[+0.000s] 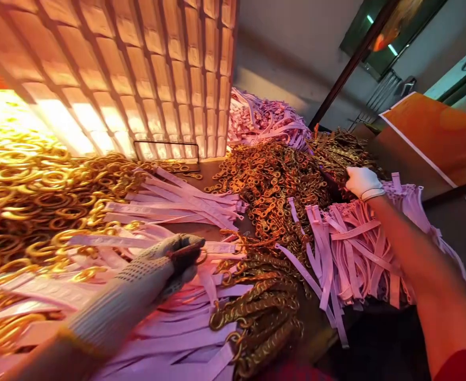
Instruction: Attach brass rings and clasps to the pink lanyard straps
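Observation:
My left hand (177, 264), in a dotted, dark-stained work glove, is closed above the pink straps (177, 317) at the front. A small metal ring (203, 257) shows at its pinched fingertips. Stretched out to the far right, my right hand (362, 182) wears a white glove with its fingers curled in. What it grips is hidden, though a dark shape lies just left of it. It is beside a heap of brass-coloured metal links (276, 180) and above more pink straps (355, 248). Twisted metal pieces with rings (268, 301) lie between my hands.
Large gold rings (10, 196) are heaped at the left. A grid-patterned translucent panel (137, 69) rises behind them, lit brightly from the left. Another pile of pink straps (264, 119) sits at the back. An orange panel (442, 137) and a dark pole (352, 63) stand at right.

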`<state>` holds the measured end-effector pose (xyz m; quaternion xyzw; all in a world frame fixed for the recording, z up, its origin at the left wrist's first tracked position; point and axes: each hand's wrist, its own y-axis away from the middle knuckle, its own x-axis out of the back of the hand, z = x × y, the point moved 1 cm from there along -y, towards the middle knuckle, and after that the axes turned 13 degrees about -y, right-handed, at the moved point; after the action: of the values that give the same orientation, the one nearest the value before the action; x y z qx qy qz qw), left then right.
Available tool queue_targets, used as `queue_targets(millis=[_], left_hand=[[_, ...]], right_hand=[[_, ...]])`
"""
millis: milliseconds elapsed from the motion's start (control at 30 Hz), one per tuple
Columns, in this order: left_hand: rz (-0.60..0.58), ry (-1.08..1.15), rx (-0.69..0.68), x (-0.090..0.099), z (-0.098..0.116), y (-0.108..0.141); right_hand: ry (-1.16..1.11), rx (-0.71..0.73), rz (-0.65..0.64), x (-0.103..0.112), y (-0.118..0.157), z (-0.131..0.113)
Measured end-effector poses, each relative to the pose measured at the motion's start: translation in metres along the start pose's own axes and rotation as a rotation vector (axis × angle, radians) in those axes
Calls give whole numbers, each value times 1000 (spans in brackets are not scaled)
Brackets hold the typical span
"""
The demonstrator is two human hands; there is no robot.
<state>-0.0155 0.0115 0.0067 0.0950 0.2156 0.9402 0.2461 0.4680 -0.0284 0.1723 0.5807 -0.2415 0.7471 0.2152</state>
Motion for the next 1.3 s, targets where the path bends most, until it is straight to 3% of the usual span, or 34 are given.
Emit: queue_targets(millis=[200,333,400,500,567,600,733,867,933,1067,1167,1300], left_hand=[[-165,101,-67,-4,10,12],[-165,93,-83,-4,11,12],[-163,100,-85,-5,11,13],[-152,109,-62,-7,12,14],[-121,91,-56,-7,13,16],[-103,75,-60,-7,14,17],[-117,32,-79,-5,17,20],[-223,87,-122,-3,15,20],[-267,94,-142,-3,12,18],[-199,-24,-100,-6,6,14],[-102,-140,-140,-9,4,15],[-176,-107,-249,-14,1,17]], right_hand=[[-214,13,-45,3,-4,2],[-722,106,107,7,12,-23],[-1041,305,-12,4,40,-58],[-1376,567,-370,-10,98,-128],[-1381,714,-552,-25,136,-174],[-1395,775,-564,-33,152,-193],[-1394,934,-342,-57,184,-235],[-1352,1166,-407,-64,195,-245],[-1319,1197,-408,-66,202,-248],[-973,1060,-275,-72,215,-247],[-665,985,-279,-69,220,-243],[-573,960,-328,-59,230,-243]])
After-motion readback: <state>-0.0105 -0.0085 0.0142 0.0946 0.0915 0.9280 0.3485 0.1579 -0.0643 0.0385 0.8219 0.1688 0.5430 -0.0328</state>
